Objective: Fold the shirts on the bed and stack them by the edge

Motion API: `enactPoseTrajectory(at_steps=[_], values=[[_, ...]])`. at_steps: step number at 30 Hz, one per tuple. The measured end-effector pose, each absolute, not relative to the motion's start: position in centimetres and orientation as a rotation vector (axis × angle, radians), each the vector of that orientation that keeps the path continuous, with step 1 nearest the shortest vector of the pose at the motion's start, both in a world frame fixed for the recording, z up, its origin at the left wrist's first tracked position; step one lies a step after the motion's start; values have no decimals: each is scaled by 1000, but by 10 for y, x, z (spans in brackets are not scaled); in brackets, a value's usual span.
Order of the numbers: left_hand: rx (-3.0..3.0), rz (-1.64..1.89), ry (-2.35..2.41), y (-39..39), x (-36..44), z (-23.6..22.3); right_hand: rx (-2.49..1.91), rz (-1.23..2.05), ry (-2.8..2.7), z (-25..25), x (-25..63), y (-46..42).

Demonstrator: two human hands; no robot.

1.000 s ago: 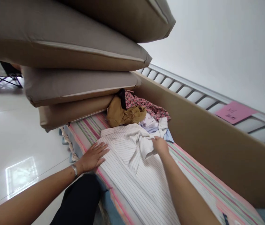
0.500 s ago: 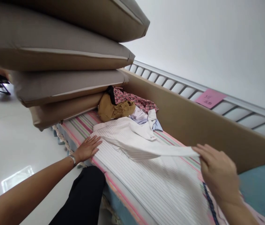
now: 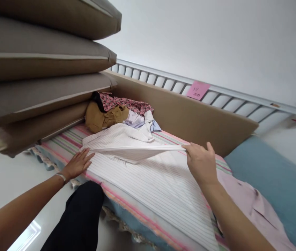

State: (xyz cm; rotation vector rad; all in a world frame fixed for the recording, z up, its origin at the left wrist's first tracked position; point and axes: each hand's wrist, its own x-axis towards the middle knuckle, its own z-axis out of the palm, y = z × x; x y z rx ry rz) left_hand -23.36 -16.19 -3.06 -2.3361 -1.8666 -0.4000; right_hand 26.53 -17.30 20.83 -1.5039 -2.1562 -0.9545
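Pinching the white striped garment (image 3: 150,195) by one edge, the right hand (image 3: 201,164) holds a flap above the mattress (image 3: 66,142); the left hand (image 3: 78,164), fingers apart, rests near its front edge. Most lies spread; the flap isn't yet flat.

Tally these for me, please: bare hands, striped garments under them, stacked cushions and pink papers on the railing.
Left hand and right hand: 2
White striped garment: 1
Stacked cushions in view: 4
Pink paper: 1
Total: 8
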Motion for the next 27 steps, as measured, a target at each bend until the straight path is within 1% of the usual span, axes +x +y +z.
enactPoseTrajectory(at_steps=[1,3,7,9,10,12,16,19,21,23,27], values=[[-2329,-408,-1868,-162,-233,-31,-1402,-985,-2136,201,264,-187],[-2319,-425,-1868,-162,-233,-33,-1292,-947,-2189,165,268,-223],[-2314,-396,-1855,-161,-234,-37,-1501,-687,-2314,64,294,-281],[-2311,-379,-1844,-161,-235,-37,-1587,-622,-2343,32,304,-291],[-2312,-375,-1835,-161,-236,-37,-1619,-609,-2352,24,307,-292],[-2311,-370,-1823,-161,-236,-37,-1676,-601,-2342,22,309,-288],[-2322,-378,-1791,-161,-237,-34,-1677,-530,-2255,50,306,-282],[-2328,-393,-1776,-160,-237,-33,-1623,-563,-2202,64,308,-290],[-2315,-383,-1782,-160,-237,-32,-1606,-614,-2231,58,312,-301],[-2304,-360,-1792,-160,-236,-32,-1585,-628,-2313,40,317,-311],[-2332,-298,-1790,-160,-236,-32,-1674,-497,-2397,5,323,-320]])
